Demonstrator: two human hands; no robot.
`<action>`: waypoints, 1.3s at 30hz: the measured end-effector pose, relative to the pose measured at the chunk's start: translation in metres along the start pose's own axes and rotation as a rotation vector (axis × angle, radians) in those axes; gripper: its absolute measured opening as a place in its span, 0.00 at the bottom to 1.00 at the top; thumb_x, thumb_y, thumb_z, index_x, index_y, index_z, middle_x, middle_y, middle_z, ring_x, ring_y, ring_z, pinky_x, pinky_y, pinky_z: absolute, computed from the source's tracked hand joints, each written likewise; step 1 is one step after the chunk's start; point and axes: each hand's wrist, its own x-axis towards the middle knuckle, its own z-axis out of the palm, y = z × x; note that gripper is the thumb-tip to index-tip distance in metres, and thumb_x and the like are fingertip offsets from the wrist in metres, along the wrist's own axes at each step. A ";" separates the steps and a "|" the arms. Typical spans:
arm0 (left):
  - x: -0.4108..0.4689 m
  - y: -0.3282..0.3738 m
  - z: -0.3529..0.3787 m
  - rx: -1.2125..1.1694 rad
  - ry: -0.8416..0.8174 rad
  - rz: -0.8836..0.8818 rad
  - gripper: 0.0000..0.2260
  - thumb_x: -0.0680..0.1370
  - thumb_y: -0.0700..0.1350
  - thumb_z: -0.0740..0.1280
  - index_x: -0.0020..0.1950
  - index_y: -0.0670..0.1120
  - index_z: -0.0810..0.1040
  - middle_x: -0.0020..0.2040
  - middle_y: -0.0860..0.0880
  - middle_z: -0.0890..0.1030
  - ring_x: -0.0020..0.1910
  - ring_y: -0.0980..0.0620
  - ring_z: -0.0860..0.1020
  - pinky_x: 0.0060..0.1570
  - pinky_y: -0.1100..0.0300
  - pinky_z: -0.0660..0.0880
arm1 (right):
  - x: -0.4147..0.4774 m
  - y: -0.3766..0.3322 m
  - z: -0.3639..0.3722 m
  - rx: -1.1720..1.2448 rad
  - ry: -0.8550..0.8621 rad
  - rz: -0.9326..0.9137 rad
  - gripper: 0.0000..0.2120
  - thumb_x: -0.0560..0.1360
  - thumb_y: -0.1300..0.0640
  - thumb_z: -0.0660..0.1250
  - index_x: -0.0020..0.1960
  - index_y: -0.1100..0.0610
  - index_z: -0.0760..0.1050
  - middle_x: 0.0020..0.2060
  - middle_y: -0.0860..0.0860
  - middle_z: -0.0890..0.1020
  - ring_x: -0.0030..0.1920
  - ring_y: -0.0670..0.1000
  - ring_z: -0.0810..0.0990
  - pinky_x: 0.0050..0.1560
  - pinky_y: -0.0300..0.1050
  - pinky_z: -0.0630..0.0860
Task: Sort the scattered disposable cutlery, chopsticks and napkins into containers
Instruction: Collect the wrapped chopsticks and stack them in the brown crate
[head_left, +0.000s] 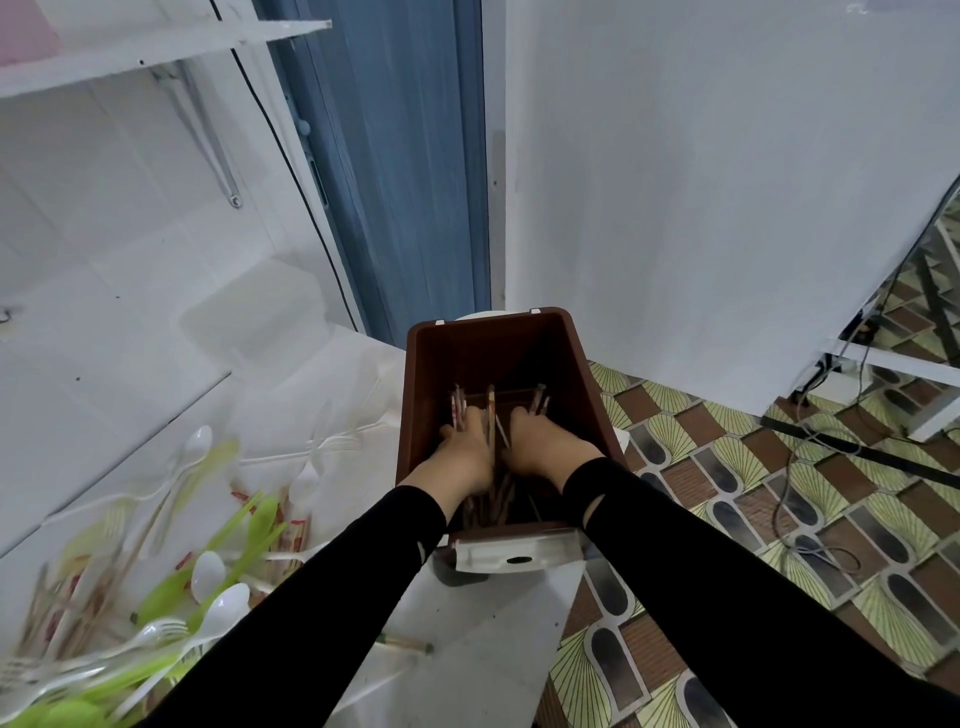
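Both hands are lowered into the bin (493, 348), which stands at the right edge of the desk (467, 649).

- Left hand (465, 444): fingers curled round a bundle of chopsticks (490, 410), whose ends project past the knuckles.
- Right hand (540, 441): likewise closed on chopsticks near the right wall.

The two hands sit side by side, probably so that the sticks lie parallel along the bin's length rather than crossing.

Spoons (208, 569) and forks (156, 631) lie scattered on the desk to the left, with loose chopsticks among them. By this evidence, sorting is only partly done. Napkins cannot be made out.
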 end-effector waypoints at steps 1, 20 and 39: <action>0.000 0.001 0.000 0.008 -0.001 -0.002 0.31 0.82 0.39 0.58 0.78 0.46 0.43 0.74 0.33 0.53 0.69 0.37 0.67 0.66 0.49 0.64 | 0.000 0.000 0.000 0.006 -0.018 -0.037 0.21 0.80 0.58 0.61 0.70 0.64 0.62 0.67 0.63 0.72 0.66 0.62 0.73 0.60 0.49 0.72; 0.003 -0.011 -0.001 0.133 0.296 0.278 0.22 0.80 0.35 0.57 0.74 0.41 0.60 0.68 0.37 0.62 0.55 0.34 0.76 0.57 0.47 0.72 | -0.003 -0.002 -0.003 -0.061 -0.021 -0.130 0.14 0.79 0.57 0.59 0.63 0.59 0.73 0.59 0.59 0.79 0.56 0.59 0.80 0.55 0.49 0.78; -0.145 -0.226 0.034 -0.312 0.681 0.099 0.04 0.76 0.40 0.67 0.49 0.46 0.81 0.45 0.51 0.81 0.37 0.54 0.76 0.46 0.56 0.76 | -0.123 -0.108 0.075 0.291 0.123 -0.920 0.06 0.78 0.57 0.63 0.48 0.48 0.77 0.37 0.44 0.79 0.31 0.43 0.75 0.37 0.41 0.72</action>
